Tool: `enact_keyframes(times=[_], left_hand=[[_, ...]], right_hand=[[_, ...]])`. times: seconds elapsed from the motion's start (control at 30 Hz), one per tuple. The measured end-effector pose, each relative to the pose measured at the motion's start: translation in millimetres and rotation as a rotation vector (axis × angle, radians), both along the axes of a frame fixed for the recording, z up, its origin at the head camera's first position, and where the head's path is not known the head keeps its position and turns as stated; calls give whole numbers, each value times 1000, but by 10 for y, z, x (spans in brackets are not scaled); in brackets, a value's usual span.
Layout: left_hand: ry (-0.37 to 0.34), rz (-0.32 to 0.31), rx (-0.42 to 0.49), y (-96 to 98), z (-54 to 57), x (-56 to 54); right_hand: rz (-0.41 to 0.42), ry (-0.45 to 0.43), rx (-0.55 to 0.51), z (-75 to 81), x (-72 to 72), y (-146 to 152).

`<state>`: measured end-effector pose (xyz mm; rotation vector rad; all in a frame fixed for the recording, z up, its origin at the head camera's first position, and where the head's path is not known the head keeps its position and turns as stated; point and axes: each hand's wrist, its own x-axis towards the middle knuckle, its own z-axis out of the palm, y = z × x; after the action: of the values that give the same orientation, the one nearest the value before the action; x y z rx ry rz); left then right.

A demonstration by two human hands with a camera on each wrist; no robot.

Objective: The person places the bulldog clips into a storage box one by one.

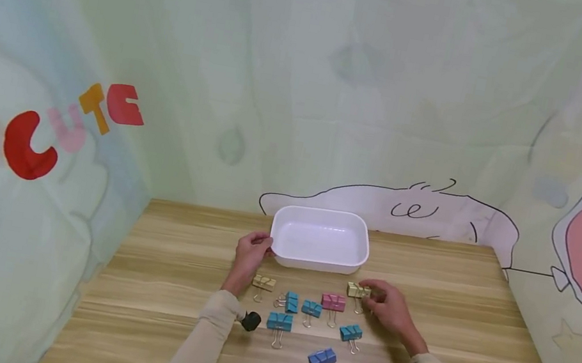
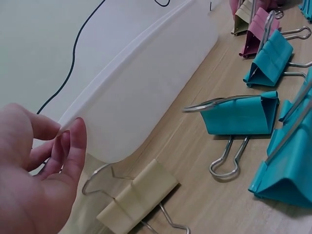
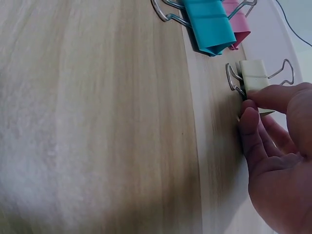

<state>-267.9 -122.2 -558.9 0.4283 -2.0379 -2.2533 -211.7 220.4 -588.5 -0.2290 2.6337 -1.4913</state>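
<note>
At its left end, a white plastic tray [image 1: 315, 268] has its rim pinched between the thumb and fingers of my left hand [image 1: 249, 257]. My right hand [image 1: 388, 306] pinches one end of a pale yellow binder clip [image 3: 254, 73] by thumb and fingertips, close over the table. Another pale yellow binder clip [image 2: 139, 197] lies just below my left hand. Between the hands are a pink binder clip [image 1: 333, 302] and several teal binder clips, one of them a teal clip [image 1: 280, 321] nearer me. A blue binder clip [image 1: 322, 359] lies closest to me.
The wooden table [image 1: 163, 276] carries everything. Behind the tray rises a printed cloth backdrop [image 1: 252, 136], which also stands along the left and right sides. Wire handles stick out from the clips.
</note>
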Motion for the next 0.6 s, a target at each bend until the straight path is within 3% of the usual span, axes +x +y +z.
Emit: enact_keyframes(times=[0.3,0.43,0.6], left_hand=[[6,17,42,0,-6,-30],[15,22,42,2,-5,-29],[6,20,39,0,-13,-38]], right_hand=[[-36,33,22,10,-4,-21],[-17,12,2,51,0,-8],[27,88,8,160,-43,-4]])
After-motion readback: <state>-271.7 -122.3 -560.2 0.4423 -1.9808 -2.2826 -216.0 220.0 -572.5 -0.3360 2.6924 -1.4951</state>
